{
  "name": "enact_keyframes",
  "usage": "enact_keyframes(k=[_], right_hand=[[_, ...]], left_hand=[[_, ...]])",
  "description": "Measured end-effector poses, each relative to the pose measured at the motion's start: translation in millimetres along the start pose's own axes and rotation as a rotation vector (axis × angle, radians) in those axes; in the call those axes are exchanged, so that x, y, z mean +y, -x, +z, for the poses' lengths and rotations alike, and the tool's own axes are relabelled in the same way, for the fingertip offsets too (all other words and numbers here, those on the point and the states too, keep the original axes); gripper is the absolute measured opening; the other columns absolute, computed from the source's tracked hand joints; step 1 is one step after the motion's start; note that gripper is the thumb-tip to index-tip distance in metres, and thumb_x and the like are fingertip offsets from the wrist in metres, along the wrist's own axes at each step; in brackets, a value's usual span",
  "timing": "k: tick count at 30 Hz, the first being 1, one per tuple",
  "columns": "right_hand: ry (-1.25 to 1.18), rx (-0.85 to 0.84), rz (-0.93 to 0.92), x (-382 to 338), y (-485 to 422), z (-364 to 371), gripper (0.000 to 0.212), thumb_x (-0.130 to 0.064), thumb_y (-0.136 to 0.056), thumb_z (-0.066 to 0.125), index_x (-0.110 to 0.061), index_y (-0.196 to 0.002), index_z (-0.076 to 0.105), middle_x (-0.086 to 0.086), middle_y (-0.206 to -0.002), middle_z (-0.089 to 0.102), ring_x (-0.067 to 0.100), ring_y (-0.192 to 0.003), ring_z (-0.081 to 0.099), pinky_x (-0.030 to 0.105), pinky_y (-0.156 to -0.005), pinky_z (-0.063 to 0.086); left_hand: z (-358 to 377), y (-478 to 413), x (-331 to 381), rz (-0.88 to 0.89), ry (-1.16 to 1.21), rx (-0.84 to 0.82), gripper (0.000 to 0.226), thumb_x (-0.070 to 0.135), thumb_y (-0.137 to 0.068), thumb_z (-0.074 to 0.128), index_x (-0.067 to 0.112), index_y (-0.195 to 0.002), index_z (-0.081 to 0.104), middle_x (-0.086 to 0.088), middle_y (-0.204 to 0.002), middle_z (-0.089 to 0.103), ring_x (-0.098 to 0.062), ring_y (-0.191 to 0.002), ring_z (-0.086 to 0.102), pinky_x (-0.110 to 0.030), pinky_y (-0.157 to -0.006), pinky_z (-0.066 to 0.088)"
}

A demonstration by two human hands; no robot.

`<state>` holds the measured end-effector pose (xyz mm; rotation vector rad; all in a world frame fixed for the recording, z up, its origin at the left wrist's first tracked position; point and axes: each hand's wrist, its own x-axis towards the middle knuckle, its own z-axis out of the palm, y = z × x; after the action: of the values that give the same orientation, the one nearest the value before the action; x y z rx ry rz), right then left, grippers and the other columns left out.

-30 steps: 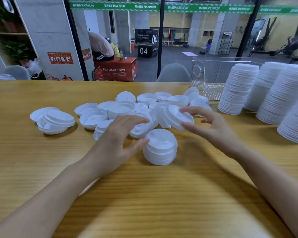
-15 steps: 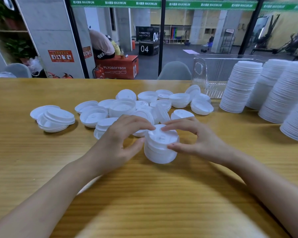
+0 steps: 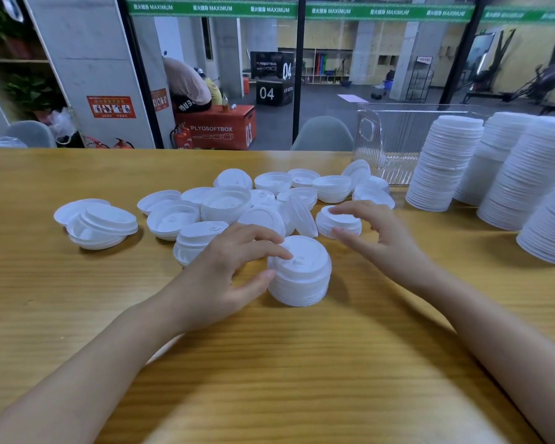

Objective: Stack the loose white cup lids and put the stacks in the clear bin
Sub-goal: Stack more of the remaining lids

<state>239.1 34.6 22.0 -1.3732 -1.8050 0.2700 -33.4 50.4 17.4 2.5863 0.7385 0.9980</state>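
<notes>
A short stack of white lids [image 3: 302,277] stands on the wooden table in front of me. My left hand [image 3: 228,270] holds it, thumb on its side and a fingertip on its top rim. Just behind and to the right, my right hand [image 3: 382,238] pinches a loose lid [image 3: 342,223] that lies on the table, fingers over its top and thumb at its near edge. Several more loose lids [image 3: 228,205] lie scattered behind the stack. The clear bin [image 3: 394,139] stands at the back right, partly hidden by tall lid stacks.
Several tall stacks of white lids [image 3: 446,161] crowd the table's right side in front of the bin. A few nested lids [image 3: 100,222] sit apart at the left. Bare wooden tabletop [image 3: 269,379] lies close to me. A glass wall runs behind the table.
My right hand set a lid on the short stack, then moved back and right onto another loose lid. My left hand stayed at the stack.
</notes>
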Motion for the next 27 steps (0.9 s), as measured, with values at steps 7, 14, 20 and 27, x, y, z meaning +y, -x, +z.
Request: enact_keyframes(k=[7,14,20,27], right_hand=[[0.326,-0.047,0.339,33.8,-13.8,5.2,0.047,-0.048,-0.097,0.05,-0.033,-0.142,0.045,-0.004,-0.146,0.048,0.02,-0.14,0.025,0.046,-0.11,0.022],[0.335,-0.12,0.323,35.0,-17.7,7.6,0.041,-0.049,-0.101,0.042,-0.04,-0.141,0.046,-0.012,-0.147,0.046,0.018,-0.14,0.025,0.044,-0.11,0.018],[0.28,0.039,0.323,35.1,-16.3,6.2,0.029,-0.053,-0.087,0.064,-0.04,-0.113,0.063,-0.011,-0.127,0.06,0.018,-0.131,0.037,0.041,-0.102,0.023],[0.078,0.187,0.337,34.7,-15.2,-6.2,0.01,-0.05,-0.082,0.071,-0.047,-0.088,0.064,-0.018,-0.099,0.066,0.015,-0.115,0.052,0.052,-0.104,0.038]], left_hand=[[0.6,0.9,0.1,-0.009,-0.001,-0.012,0.029,0.034,-0.089,0.056,0.027,-0.113,0.07,0.018,-0.12,0.057,-0.009,-0.117,0.051,-0.014,-0.097,0.036],[1.2,1.3,0.3,-0.006,-0.009,-0.013,0.029,0.038,-0.088,0.057,0.027,-0.112,0.07,0.016,-0.12,0.057,-0.006,-0.117,0.051,-0.012,-0.097,0.035],[1.9,1.3,-0.1,-0.006,-0.008,-0.009,0.028,0.038,-0.088,0.058,0.029,-0.112,0.069,0.016,-0.119,0.057,-0.007,-0.116,0.051,-0.012,-0.097,0.035],[1.9,0.7,-1.2,0.002,-0.008,-0.003,0.029,0.038,-0.088,0.059,0.028,-0.114,0.069,0.015,-0.12,0.058,-0.009,-0.116,0.052,-0.016,-0.098,0.037]])
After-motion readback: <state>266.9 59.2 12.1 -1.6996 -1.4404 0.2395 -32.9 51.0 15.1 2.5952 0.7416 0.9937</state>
